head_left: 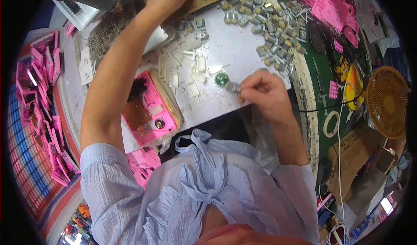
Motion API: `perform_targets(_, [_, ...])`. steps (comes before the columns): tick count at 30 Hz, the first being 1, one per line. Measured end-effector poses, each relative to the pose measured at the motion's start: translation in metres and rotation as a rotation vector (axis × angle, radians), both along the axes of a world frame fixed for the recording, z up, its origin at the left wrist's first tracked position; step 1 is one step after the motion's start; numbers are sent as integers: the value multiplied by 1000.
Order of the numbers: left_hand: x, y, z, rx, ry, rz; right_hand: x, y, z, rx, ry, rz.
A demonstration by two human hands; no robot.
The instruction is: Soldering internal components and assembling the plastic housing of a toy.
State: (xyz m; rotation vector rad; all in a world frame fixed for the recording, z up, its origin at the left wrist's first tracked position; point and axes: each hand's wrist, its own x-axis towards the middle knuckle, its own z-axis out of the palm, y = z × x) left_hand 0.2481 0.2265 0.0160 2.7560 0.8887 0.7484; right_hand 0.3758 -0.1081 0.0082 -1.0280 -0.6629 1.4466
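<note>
Strewn over the white bench: silver cylindrical motors, translucent white plastic parts, open pink plastic casing (left forearm across massed thin pins). Clamped in the fingers of the right hand, over the bench: small grey metal cylinder, beside a round green piece. Near end hidden; left hand cut off above, fingers impossible to judge.

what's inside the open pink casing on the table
The pink casing holds a flat brown piece and a round, silver-rimmed part. Whatever lies beneath the brown piece is covered.
</note>
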Motion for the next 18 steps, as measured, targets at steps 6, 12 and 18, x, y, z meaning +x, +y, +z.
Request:
perform_targets(6, [-31, -32, 26, 113, -124, -44, 2, 5, 1, -33, -478, -80])
perform_targets(12, [-107, -139, 58, -621, -241, -89, -9, 26, 6, 53, -1032, 118])
perform_targets(18, [-183, -215, 49, -1357, -388, 81, -13, 43, -3, 218, -1385, 276])
